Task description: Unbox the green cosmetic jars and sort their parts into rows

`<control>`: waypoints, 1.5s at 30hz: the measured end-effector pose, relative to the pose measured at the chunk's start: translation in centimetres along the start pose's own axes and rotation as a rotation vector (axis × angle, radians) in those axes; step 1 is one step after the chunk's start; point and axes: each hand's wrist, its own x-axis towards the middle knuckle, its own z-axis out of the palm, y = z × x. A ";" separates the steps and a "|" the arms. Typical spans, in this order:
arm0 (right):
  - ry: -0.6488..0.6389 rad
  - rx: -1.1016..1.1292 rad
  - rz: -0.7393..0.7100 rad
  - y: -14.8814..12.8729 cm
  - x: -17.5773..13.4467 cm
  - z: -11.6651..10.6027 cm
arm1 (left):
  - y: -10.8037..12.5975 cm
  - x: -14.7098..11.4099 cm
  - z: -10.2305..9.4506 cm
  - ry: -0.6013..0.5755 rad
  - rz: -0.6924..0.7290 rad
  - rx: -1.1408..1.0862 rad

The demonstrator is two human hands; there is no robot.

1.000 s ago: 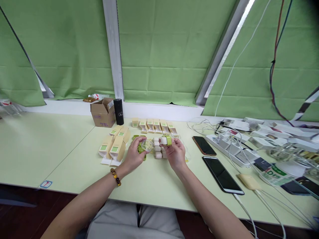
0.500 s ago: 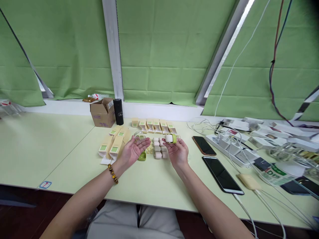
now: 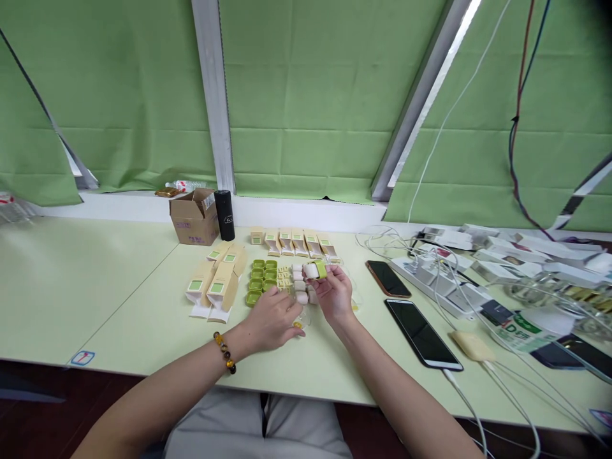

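Note:
My right hand (image 3: 332, 296) is raised above the table, its fingers gripping a small light-green tray (image 3: 321, 269) with a white rounded block (image 3: 310, 271) in it. Palm down, my left hand (image 3: 272, 322) is low over the table, fingers curled around a clear plastic piece (image 3: 306, 313) with a yellow spot near the thumb. Part of that piece is hidden. Between the hands stand rows of pale rounded blocks (image 3: 300, 285), partly covered by the right hand. Left of them are small yellowish pieces (image 3: 284, 275) and several green trays (image 3: 257, 284).
Folded cream cartons (image 3: 224, 280) lie at left, with more cartons (image 3: 299, 242) behind. A cardboard box (image 3: 194, 220) and a black bottle (image 3: 224, 215) stand at the back. Phones (image 3: 423, 335), a power strip (image 3: 435, 287) and tangled cables occupy the right side.
My left hand has turned from palm up to palm down and moved right and lower with the clear piece, uncovering the green trays. The right hand has shifted slightly left, still holding the green tray.

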 end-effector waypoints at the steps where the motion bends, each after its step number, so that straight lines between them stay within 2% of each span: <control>1: -0.009 -0.006 0.007 0.1 -0.1 0.1 | 0.1 0.0 0.2 -0.013 0.012 0.036; 5: -0.028 -0.011 0.021 0.2 -0.3 0.3 | 0.0 0.0 0.6 -0.006 -0.011 0.088; 10: -0.049 -0.033 0.046 0.4 -0.4 0.4 | 0.0 0.0 0.3 0.045 -0.070 -0.010; 13: -0.060 -0.068 0.048 0.6 -0.4 0.5 | -0.5 -0.1 -0.1 0.123 -0.097 -0.073; 16: -0.098 -0.122 0.083 0.5 -0.7 0.7 | -1.3 -0.1 -0.8 0.287 -0.187 -0.147; 18: -0.155 -0.185 0.115 0.4 -1.1 0.9 | -1.9 0.0 -1.3 0.371 -0.260 -0.276; 19: -0.184 -0.220 0.124 0.4 -1.4 1.1 | -2.2 0.1 -1.5 0.373 -0.281 -0.360; 22: -0.233 -0.313 0.122 0.5 -2.0 1.6 | -2.7 0.3 -1.7 0.281 -0.297 -0.605; 24: -0.231 -0.353 0.094 0.8 -2.2 1.8 | -2.9 0.5 -1.3 0.261 -0.332 -0.736; 28: -0.212 -0.417 0.012 0.6 -2.1 1.9 | -3.4 0.9 -0.2 0.362 -0.473 -1.025; 31: -0.235 -0.697 -0.142 -0.7 -2.5 2.0 | -4.3 1.0 0.3 0.461 -0.566 -1.223; 32: -0.272 -0.873 -0.228 -1.2 -2.9 2.1 | -4.7 1.0 0.4 0.503 -0.590 -1.257; 34: -0.427 -1.290 -0.396 -2.2 -4.3 2.2 | -5.3 1.0 0.5 0.591 -0.627 -1.285; 36: -0.540 -1.645 -0.468 -2.6 -6.3 2.3 | -5.7 0.9 0.6 0.654 -0.656 -1.291; 38: -0.590 -1.884 -0.455 -2.4 -8.2 1.9 | -5.9 1.0 0.7 0.683 -0.674 -1.290; 40: -0.603 -2.029 -0.392 -2.1 -9.7 1.2 | -5.8 1.0 0.8 0.688 -0.686 -1.280; 45: -0.590 -2.107 -0.323 -3.0 -11.0 -1.8 | -5.6 1.1 0.6 0.682 -0.700 -1.288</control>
